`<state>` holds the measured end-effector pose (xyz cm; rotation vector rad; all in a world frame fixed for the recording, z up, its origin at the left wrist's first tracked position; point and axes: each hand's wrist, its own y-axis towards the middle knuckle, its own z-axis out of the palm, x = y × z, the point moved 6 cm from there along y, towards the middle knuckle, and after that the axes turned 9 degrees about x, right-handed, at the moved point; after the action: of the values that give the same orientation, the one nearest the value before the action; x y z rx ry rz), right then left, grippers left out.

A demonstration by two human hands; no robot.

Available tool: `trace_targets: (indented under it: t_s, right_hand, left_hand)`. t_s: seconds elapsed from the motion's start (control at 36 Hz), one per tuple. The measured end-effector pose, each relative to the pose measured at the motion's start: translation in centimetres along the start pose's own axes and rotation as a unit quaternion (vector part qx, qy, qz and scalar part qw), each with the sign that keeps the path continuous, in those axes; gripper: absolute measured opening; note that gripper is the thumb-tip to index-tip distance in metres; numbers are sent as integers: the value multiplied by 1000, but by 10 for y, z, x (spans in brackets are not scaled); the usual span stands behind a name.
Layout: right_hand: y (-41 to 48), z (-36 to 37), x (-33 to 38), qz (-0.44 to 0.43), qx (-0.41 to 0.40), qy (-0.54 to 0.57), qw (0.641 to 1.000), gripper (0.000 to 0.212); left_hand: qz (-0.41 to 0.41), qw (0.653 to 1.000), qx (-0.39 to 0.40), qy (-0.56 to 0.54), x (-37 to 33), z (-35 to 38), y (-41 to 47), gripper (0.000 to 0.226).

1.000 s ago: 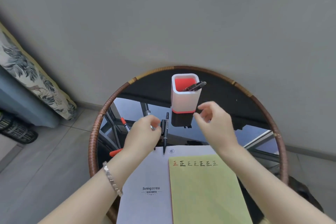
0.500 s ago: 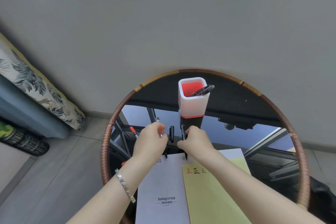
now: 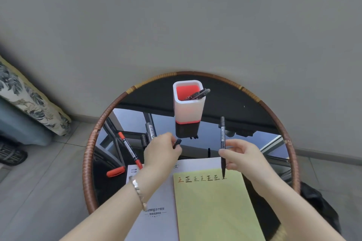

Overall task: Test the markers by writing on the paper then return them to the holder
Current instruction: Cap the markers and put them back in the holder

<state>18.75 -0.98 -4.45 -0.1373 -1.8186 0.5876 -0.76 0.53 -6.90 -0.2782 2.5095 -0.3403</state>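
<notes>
The slim black marker [image 3: 222, 139] is pinched in the right hand [image 3: 242, 158], axis near upright, tip just below the fingers on the yellow paper sheet [image 3: 215, 207]. A small black cap [image 3: 177, 143] is pinched by the left hand [image 3: 160, 152], leftward.

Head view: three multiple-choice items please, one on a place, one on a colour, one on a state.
1. The holder stands: A on the floor; B on the table beyond the yellow paper; C on a chair.
2. The loose cap lying at the left is: A red; B blue; C green.
3. The marker in the right hand is: A capped; B uncapped, tip on paper; C snapped.
B, upright on the glass; A, plainly red; B, bare tip on paper, black cap in left hand.
</notes>
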Motion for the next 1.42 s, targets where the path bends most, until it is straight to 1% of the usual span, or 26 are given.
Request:
trace_targets:
  t_s: [0.06, 0.11, 0.17, 0.22, 0.28, 0.36, 0.42, 0.5, 0.67, 0.94, 1.03, 1.11, 1.19, 1.28, 1.33, 1.36, 1.42]
  right_hand:
    - [-4, -4, 1, -17, -12, 34, 999, 21]
    - [-9, -6, 3, -39, -21, 83, 996, 18]
    - [-14, -6, 7, -61, -24, 147, 987, 15]
    - [-21, -4, 11, -85, -19, 222, 971, 17]
    - [-28, -2, 15, -113, -14, 271, 956, 20]
    - [-37, 2, 20, -145, -12, 318, 937, 17]
    - [-42, 4, 21, -157, -11, 327, 932, 15]
    - [-46, 7, 23, -167, -15, 311, 936, 13]
    - [-50, 9, 21, -158, -19, 309, 938, 14]
    - [-57, 12, 18, -146, -13, 290, 946, 8]
    - [-59, 16, 18, -141, 1, 278, 950, 16]
    - [-59, 21, 19, -133, 24, 281, 950, 11]
    - [-58, 23, 18, -124, 28, 283, 950, 17]
    - [-59, 24, 16, -122, 23, 272, 954, 19]
    - [-60, 26, 14, -121, 34, 286, 950, 19]
    - [-60, 27, 14, -124, 39, 296, 946, 22]
    - [-61, 28, 16, -140, 46, 301, 942, 39]
  left_hand:
    - [3, 989, 21, -144, -3, -1, -13, 12]
    - [10, 963, 51, -266, -9, -3, -29, 13]
    - [16, 934, 69, -350, -12, -6, -46, 15]
    - [24, 921, 71, -383, -13, -10, -61, 15]
    - [41, 914, 68, -398, -14, -12, -73, 16]
    - [60, 897, 62, -434, -17, -15, -88, 16]
    - [68, 887, 60, -452, -18, -15, -94, 17]
    - [80, 885, 60, -454, -22, -15, -98, 18]
    - [89, 896, 63, -431, -26, -13, -100, 16]
    - [114, 911, 75, -389, -32, -7, -106, 17]
    - [144, 919, 74, -359, -37, -8, -109, 18]
    - [180, 933, 58, -305, -42, -11, -110, 19]
    - [207, 945, 46, -250, -42, -11, -109, 14]
    - [232, 949, 43, -211, -41, -9, -107, 8]
    - [251, 946, 35, -201, -43, -9, -108, 12]
    - [262, 945, 28, -196, -44, -10, -108, 16]
    - [275, 941, 13, -197, -46, -12, -109, 19]
